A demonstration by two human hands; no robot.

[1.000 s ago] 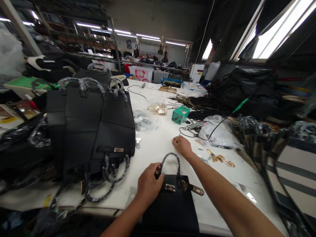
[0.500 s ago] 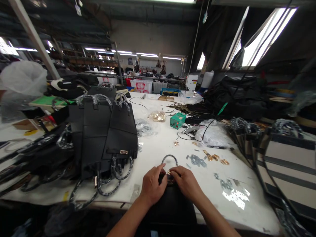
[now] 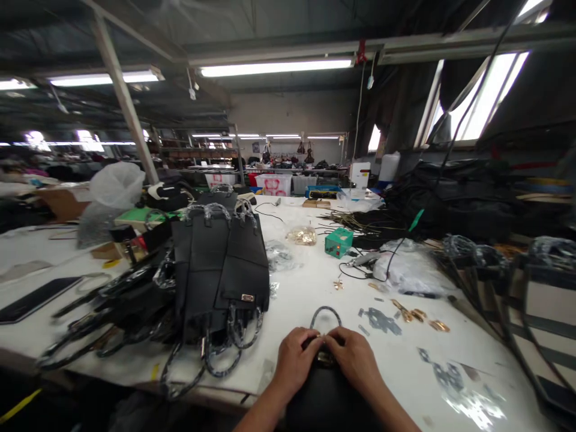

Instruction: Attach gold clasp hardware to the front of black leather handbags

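Observation:
A black handbag (image 3: 330,399) lies in front of me at the table's edge, its wrapped loop handle (image 3: 326,309) pointing away. On its upper part a gold-coloured metal plate (image 3: 324,358) shows below my fingers. My left hand (image 3: 294,360) is closed, thumb and fingertips meeting at a tiny gold-coloured metal piece (image 3: 323,339). From the other side my right hand (image 3: 355,359) pinches at that same piece. The fingertips of both hands almost touch and cover most of it, so its exact shape is hidden.
Black handbags (image 3: 202,264) are piled on the left beside a phone (image 3: 36,299). To the right lie grey metal plates (image 3: 382,321), gold-coloured fittings (image 3: 409,312) and striped bag parts (image 3: 551,306). A green control box (image 3: 339,242) and a plastic bag (image 3: 400,267) stand farther back.
The view has tilted up and turned left. My left fingers, earlier spread beside the bag's top, have closed in to meet the right fingertips at the small gold-coloured piece.

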